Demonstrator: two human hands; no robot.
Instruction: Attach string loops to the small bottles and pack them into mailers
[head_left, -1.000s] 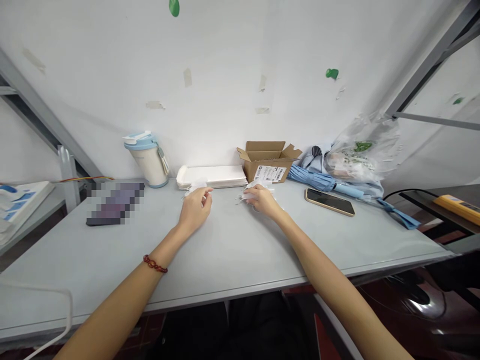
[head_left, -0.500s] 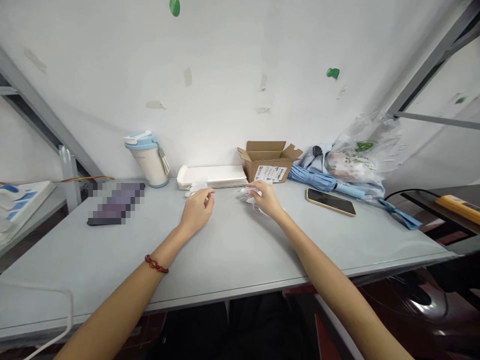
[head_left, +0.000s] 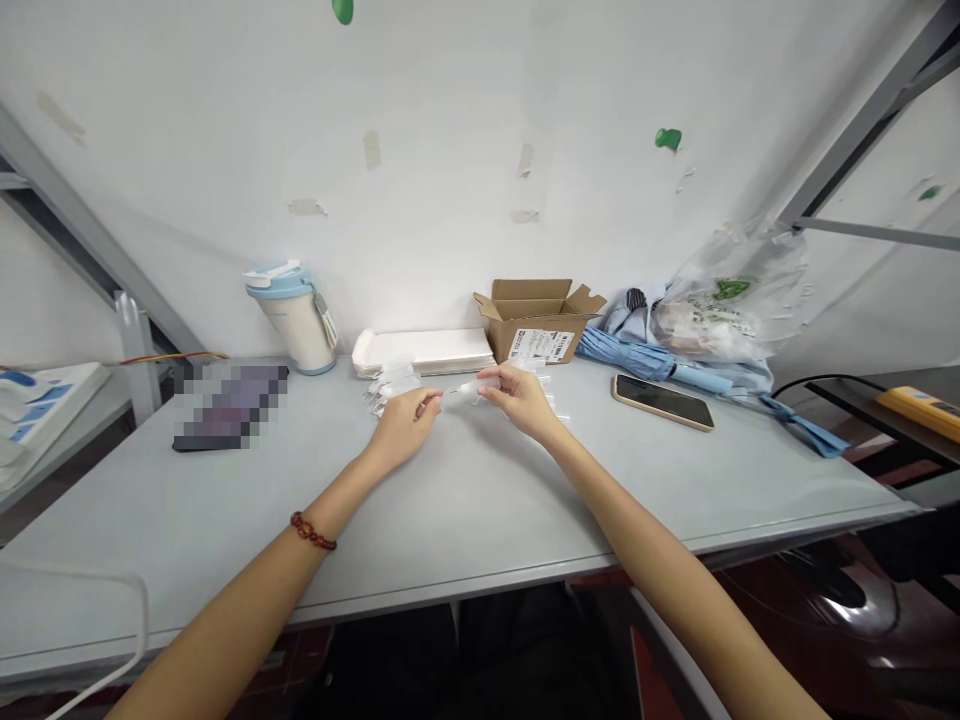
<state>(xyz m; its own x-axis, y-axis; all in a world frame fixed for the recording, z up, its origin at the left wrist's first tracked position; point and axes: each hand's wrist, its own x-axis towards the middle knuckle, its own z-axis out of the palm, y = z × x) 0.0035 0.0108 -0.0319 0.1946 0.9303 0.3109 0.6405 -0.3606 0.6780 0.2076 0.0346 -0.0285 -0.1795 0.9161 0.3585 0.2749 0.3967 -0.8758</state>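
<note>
My right hand is closed, pinching a small white tag-like piece between thumb and fingers. A thin string runs left from that piece toward my left hand. The left fingertips are pinched together at the string's end; what lies between them is very small. Just behind my left hand is a heap of similar white pieces with strings. Some clear and white strips lie on the table behind and beside my right hand, which partly hides them. A red bead bracelet circles my left wrist.
Along the wall stand a tumbler, a stack of white envelopes and an open cardboard box. To the right lie a phone, a folded blue umbrella and a plastic bag. A blurred-out flat item lies left.
My right hand has lifted a white piece and tilted it toward the left. My left hand has moved slightly right and its fingers have closed at the string. The heap at left shows more.
</note>
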